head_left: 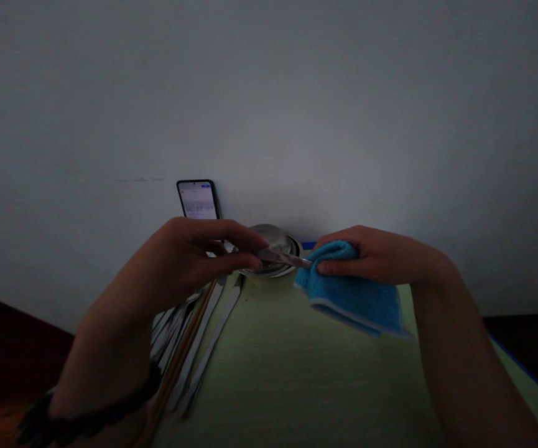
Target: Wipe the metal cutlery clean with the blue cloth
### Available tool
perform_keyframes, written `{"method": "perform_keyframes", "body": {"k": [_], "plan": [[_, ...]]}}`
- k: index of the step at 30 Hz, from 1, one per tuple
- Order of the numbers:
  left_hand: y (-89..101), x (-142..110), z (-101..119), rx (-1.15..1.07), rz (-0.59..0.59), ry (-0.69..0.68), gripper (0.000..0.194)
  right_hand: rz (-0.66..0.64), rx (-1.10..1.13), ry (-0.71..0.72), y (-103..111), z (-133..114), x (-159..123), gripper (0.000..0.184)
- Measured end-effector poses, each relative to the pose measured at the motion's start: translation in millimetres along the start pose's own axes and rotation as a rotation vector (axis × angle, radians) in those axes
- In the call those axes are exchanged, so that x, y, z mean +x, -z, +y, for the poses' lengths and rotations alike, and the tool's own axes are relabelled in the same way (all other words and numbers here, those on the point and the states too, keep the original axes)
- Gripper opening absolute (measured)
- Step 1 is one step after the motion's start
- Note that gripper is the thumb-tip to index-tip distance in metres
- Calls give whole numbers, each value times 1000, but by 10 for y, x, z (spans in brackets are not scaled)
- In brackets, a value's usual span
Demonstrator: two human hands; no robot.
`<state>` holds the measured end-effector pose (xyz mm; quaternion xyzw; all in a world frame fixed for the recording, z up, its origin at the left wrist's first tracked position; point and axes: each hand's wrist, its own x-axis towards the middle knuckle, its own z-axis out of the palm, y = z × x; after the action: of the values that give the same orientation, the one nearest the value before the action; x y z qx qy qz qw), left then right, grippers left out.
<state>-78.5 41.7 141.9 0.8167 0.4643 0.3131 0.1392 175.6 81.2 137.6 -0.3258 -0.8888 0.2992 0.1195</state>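
Observation:
Between thumb and fingers, my left hand pinches one end of a shiny metal piece of cutlery. The far end of the cutlery goes into a folded blue cloth, so I cannot tell its exact kind. My right hand is closed on the cloth around that end, and the cloth's loose part hangs below the fingers. Directly behind the cutlery stand round metal dishes, partly hidden by my left fingers.
Left of centre, several metal knives and other cutlery lie beside wooden chopsticks on the pale green tabletop. A phone showing a timer leans on the white wall. My left forearm covers some of the cutlery.

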Motion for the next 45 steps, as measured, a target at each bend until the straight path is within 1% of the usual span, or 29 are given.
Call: {"method": "perform_keyframes", "body": {"k": [6,17,24,26,30,35,42,45], "plan": [[0,21,23,-16,-20,-17,18,-20,15,9,-5,-11,11,34],[-8,77,118,-1,-153,10,17,-49,29,48,-13,-52,23,34],[-95,129,174,-64,-227,-52,16,-57,14,83,-32,-106,37,32],[-125,142,182,-75,-225,-41,17,-47,8,73,-36,-114,38,32],[-148,156,182,-49,-184,-11,22,-24,15,49,-37,-125,35,34],[-150,149,176,2,-163,-9,20,-6,11,40,-39,-132,39,33],[-187,175,190,41,-182,-30,18,-1,-27,55,-48,-132,61,31],[-187,185,179,70,-217,-27,19,-2,-50,64,-52,-131,68,30]]}}
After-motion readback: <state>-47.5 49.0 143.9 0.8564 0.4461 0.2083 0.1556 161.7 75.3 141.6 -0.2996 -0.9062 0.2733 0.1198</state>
